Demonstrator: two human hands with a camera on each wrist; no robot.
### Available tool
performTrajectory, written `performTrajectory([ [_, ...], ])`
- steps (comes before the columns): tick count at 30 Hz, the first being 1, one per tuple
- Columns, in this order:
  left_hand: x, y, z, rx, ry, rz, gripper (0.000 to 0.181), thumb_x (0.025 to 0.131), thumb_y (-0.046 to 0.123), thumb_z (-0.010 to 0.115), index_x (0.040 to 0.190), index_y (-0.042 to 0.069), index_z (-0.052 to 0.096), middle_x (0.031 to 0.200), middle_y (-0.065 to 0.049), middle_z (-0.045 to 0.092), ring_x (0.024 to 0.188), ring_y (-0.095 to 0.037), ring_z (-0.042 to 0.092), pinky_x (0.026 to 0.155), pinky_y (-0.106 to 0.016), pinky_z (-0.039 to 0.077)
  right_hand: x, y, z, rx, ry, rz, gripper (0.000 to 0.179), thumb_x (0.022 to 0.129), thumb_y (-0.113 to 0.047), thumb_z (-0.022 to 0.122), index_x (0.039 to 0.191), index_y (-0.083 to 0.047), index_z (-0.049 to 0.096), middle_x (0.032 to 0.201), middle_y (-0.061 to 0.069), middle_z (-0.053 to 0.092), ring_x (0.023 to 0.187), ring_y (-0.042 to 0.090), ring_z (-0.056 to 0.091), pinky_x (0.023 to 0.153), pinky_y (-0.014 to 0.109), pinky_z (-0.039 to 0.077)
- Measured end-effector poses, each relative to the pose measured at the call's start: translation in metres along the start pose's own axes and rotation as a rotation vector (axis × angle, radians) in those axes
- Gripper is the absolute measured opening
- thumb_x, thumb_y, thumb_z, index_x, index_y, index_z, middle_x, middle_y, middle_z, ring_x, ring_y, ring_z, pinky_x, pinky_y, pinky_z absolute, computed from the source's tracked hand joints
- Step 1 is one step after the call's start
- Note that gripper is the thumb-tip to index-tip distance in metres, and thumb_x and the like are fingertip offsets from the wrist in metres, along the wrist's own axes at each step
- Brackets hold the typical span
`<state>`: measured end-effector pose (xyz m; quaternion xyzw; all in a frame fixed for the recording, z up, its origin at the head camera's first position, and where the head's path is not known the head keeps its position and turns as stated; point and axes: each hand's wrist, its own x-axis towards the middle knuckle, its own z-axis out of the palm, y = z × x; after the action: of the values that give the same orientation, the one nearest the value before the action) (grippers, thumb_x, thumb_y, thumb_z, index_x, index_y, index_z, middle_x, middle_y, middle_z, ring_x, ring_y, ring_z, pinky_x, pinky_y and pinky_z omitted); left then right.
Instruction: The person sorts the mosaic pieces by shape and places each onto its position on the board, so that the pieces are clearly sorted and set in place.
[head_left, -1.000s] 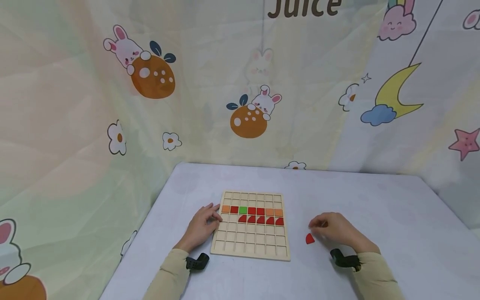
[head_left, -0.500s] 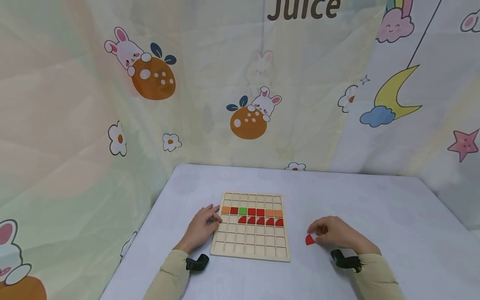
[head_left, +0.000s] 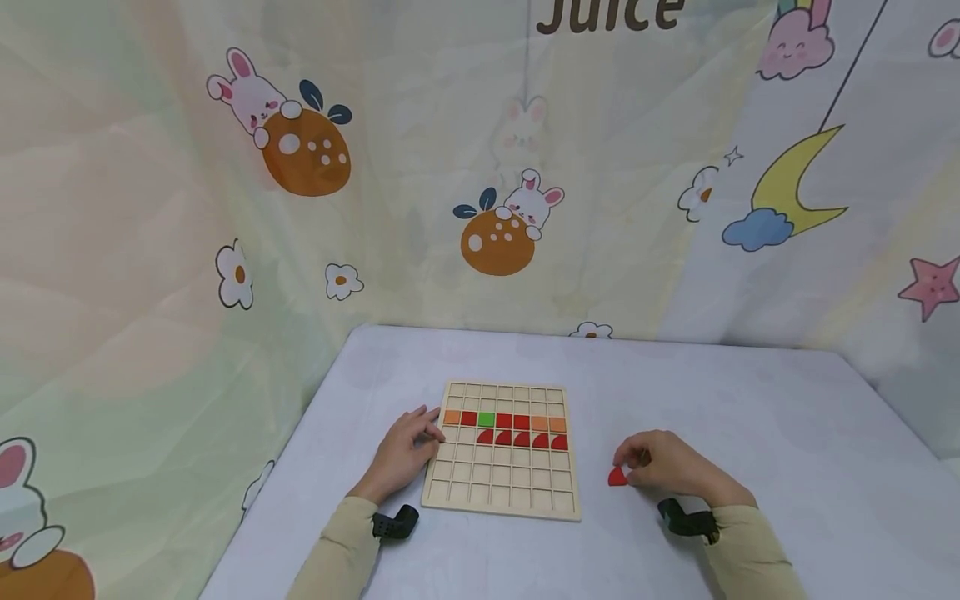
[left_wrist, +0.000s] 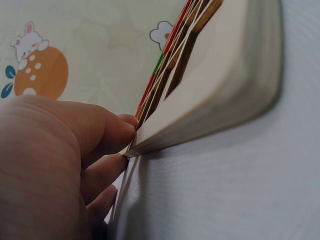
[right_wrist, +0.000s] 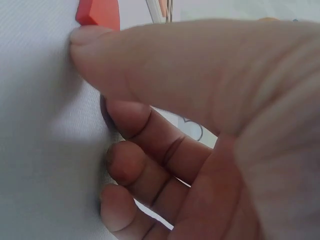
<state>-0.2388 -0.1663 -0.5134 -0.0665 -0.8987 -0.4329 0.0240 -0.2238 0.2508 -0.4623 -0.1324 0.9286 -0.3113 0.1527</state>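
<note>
A pale wooden grid board (head_left: 502,487) lies on the table. It holds a row of orange, red and green square tiles (head_left: 487,419), with several red quarter-circle tiles (head_left: 522,438) in the row below. My left hand (head_left: 405,450) rests at the board's left edge, and in the left wrist view the thumb (left_wrist: 107,131) touches that edge. Right of the board, my right hand (head_left: 667,462) pinches a loose red quarter-circle tile (head_left: 617,477) low at the tabletop. The thumb (right_wrist: 115,50) lies against this tile in the right wrist view; the index finger is hidden behind the thumb.
A white cloth covers the table (head_left: 675,375). Behind and to the left hangs a printed curtain (head_left: 420,208) with rabbits and flowers. Dark wrist cameras (head_left: 395,522) sit on both wrists.
The loose red tile has turned and shifted slightly left. The right thumb and fingers have closed in on it from the upper right. My left hand and the board have stayed put.
</note>
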Motion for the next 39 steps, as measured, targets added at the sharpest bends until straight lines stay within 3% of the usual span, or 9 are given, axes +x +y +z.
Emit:
performTrajectory([
  [12, 0.0, 0.002, -0.001, -0.002, -0.002, -0.018, 0.018, 0.087, 0.011, 0.066, 0.081, 0.028, 0.065, 0.147, 0.0, 0.05, 0.146, -0.026, 0.026, 0.12, -0.056, 0.015, 0.0, -0.005, 0.0, 0.014, -0.024, 0.022, 0.027, 0.072, -0.004, 0.082, 0.093, -0.014, 0.068, 0.085, -0.001, 0.059, 0.081, 0.019, 0.051, 0.064, 0.028, 0.049],
  [17, 0.0, 0.002, -0.001, -0.001, 0.0, -0.011, 0.018, 0.087, 0.011, 0.066, 0.081, 0.028, 0.065, 0.147, 0.0, 0.05, 0.146, -0.027, 0.026, 0.12, -0.055, 0.015, 0.0, -0.004, 0.0, 0.006, -0.043, -0.036, 0.029, 0.071, -0.008, 0.083, 0.094, -0.014, 0.067, 0.085, -0.001, 0.058, 0.081, 0.019, 0.05, 0.062, 0.026, 0.047],
  [29, 0.0, 0.0, 0.0, -0.01, 0.005, 0.003, 0.019, 0.087, 0.01, 0.066, 0.081, 0.027, 0.065, 0.146, -0.001, 0.05, 0.146, -0.027, 0.027, 0.12, -0.054, 0.015, 0.002, -0.008, 0.005, -0.023, 0.01, -0.045, 0.024, 0.075, -0.009, 0.081, 0.091, -0.014, 0.065, 0.078, -0.001, 0.054, 0.074, 0.016, 0.048, 0.056, 0.024, 0.041],
  [39, -0.001, 0.002, -0.001, -0.009, 0.001, -0.002, 0.018, 0.087, 0.01, 0.066, 0.081, 0.027, 0.065, 0.146, -0.001, 0.05, 0.146, -0.027, 0.027, 0.12, -0.055, 0.015, 0.008, -0.014, 0.014, -0.081, 0.084, -0.009, 0.022, 0.075, -0.013, 0.083, 0.089, -0.015, 0.066, 0.08, -0.004, 0.057, 0.076, 0.014, 0.049, 0.061, 0.023, 0.046],
])
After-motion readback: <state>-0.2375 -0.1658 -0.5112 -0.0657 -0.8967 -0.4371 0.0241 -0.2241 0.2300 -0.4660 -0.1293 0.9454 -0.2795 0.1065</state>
